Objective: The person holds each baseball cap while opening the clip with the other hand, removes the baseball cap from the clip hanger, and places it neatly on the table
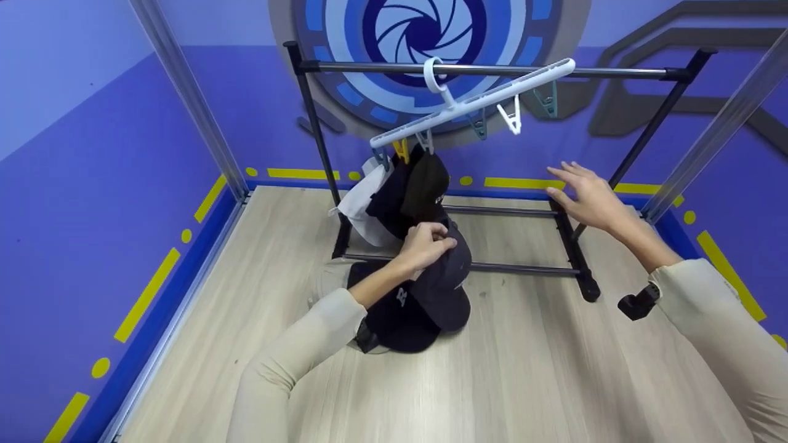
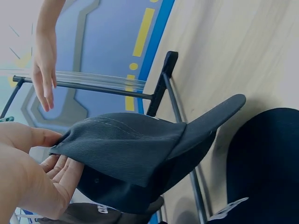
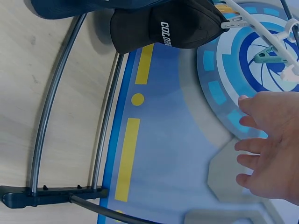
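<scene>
My left hand [image 1: 425,246] pinches the back edge of a dark grey baseball cap [image 1: 449,277] between thumb and fingers. In the left wrist view that cap [image 2: 126,149] hangs from the grip, its brim pointing away. My right hand [image 1: 588,197] is raised near the rack's right side, fingers spread, holding nothing. A white clip hanger [image 1: 468,107] hangs tilted from the rack's bar, its left end lower. From its left clips hang a white cap [image 1: 363,212], a navy cap [image 1: 385,206] and a black cap [image 3: 187,23] with white lettering.
A black cap [image 1: 400,335] with a white emblem and a beige cap [image 1: 329,277] lie on the wooden surface [image 1: 523,357] below the held cap. The black metal rack [image 1: 314,123] stands before a blue patterned wall. Several clips, including a white clip [image 1: 512,115], hang on the hanger's right part.
</scene>
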`<state>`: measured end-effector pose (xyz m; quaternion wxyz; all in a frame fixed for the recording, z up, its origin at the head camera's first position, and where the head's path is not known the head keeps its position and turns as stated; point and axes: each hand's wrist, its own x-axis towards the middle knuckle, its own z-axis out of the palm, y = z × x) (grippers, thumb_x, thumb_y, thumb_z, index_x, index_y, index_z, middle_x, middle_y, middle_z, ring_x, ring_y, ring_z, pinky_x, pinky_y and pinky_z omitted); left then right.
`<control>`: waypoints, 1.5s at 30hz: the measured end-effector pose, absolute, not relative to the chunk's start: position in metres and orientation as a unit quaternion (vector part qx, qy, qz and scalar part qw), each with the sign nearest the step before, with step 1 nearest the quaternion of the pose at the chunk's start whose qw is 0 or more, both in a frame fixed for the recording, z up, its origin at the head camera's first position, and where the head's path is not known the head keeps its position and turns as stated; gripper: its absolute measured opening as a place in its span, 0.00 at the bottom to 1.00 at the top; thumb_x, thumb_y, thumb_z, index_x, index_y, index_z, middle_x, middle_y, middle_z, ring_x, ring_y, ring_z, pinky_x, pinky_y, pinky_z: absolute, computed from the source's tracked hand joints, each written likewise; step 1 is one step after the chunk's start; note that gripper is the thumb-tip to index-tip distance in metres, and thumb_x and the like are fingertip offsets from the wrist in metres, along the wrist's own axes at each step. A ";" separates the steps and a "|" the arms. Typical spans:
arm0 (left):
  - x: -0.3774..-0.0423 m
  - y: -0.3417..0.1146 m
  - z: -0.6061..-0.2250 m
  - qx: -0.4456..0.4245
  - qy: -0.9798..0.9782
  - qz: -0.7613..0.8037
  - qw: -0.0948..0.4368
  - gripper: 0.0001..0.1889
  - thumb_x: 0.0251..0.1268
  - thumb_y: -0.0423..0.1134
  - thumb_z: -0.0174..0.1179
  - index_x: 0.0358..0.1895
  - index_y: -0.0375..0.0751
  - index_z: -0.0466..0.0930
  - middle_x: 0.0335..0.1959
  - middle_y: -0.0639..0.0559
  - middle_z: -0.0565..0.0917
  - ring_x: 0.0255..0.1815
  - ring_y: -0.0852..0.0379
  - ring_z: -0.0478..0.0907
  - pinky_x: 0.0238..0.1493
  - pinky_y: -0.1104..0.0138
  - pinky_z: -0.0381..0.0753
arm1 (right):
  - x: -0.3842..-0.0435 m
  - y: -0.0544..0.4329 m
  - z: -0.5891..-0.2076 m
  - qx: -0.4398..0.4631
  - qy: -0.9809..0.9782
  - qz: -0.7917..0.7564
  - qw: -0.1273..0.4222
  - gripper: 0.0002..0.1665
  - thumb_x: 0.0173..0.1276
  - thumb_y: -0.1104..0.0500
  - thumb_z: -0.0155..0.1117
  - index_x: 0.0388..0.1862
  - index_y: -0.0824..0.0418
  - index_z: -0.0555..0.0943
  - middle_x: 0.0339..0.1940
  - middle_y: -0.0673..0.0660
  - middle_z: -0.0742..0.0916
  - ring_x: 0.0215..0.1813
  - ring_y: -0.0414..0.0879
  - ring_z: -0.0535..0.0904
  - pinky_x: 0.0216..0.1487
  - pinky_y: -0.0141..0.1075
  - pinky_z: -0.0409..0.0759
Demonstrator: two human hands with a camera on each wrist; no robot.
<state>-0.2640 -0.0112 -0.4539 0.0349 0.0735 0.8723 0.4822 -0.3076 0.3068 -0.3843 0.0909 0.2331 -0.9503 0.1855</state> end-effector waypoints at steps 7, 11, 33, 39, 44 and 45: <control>-0.258 -0.019 -0.462 0.071 0.856 0.509 0.053 0.05 0.66 0.39 0.66 0.35 0.41 0.84 0.23 0.61 0.77 0.28 0.64 0.72 0.35 0.73 0.69 | -0.301 0.316 -0.385 0.234 -0.952 0.185 0.065 0.30 0.78 0.59 0.59 0.72 0.74 0.70 0.72 0.82 0.69 0.76 0.79 0.57 0.72 0.73 0.55; -0.252 -0.029 -0.468 0.063 0.847 0.525 0.057 0.08 0.71 0.40 0.63 0.35 0.39 0.84 0.22 0.62 0.77 0.26 0.66 0.71 0.34 0.74 0.69 | -0.298 0.319 -0.390 0.233 -0.953 0.185 0.053 0.29 0.78 0.60 0.58 0.72 0.74 0.70 0.72 0.82 0.69 0.77 0.79 0.57 0.73 0.72 0.55; -0.223 -0.091 -0.490 -0.030 0.817 0.557 0.146 0.10 0.75 0.33 0.56 0.49 0.30 0.82 0.33 0.47 0.84 0.21 0.58 0.81 0.28 0.62 0.88 | -0.299 0.324 -0.424 0.242 -0.952 0.189 0.010 0.28 0.77 0.63 0.59 0.70 0.77 0.71 0.71 0.84 0.68 0.74 0.81 0.58 0.72 0.71 0.57; -0.223 -0.106 -0.494 -0.033 0.829 0.541 0.142 0.10 0.73 0.32 0.57 0.48 0.28 0.82 0.26 0.51 0.78 0.17 0.61 0.78 0.22 0.68 0.84 | -0.300 0.325 -0.431 0.256 -0.947 0.194 0.005 0.28 0.76 0.64 0.59 0.70 0.77 0.71 0.70 0.85 0.68 0.73 0.82 0.60 0.71 0.72 0.59; -0.225 -0.117 -0.495 -0.013 0.865 0.487 0.120 0.12 0.70 0.32 0.60 0.51 0.29 0.83 0.20 0.51 0.82 0.13 0.63 0.76 0.16 0.74 0.77 | -0.301 0.325 -0.435 0.260 -0.947 0.187 -0.003 0.28 0.76 0.63 0.59 0.70 0.77 0.71 0.69 0.84 0.70 0.72 0.81 0.62 0.71 0.71 0.61; -0.226 -0.119 -0.495 -0.009 0.873 0.474 0.116 0.12 0.69 0.32 0.61 0.51 0.29 0.83 0.19 0.51 0.83 0.13 0.64 0.76 0.16 0.75 0.75 | -0.301 0.325 -0.436 0.260 -0.948 0.185 -0.005 0.28 0.76 0.63 0.59 0.70 0.77 0.71 0.69 0.84 0.70 0.72 0.81 0.62 0.71 0.71 0.61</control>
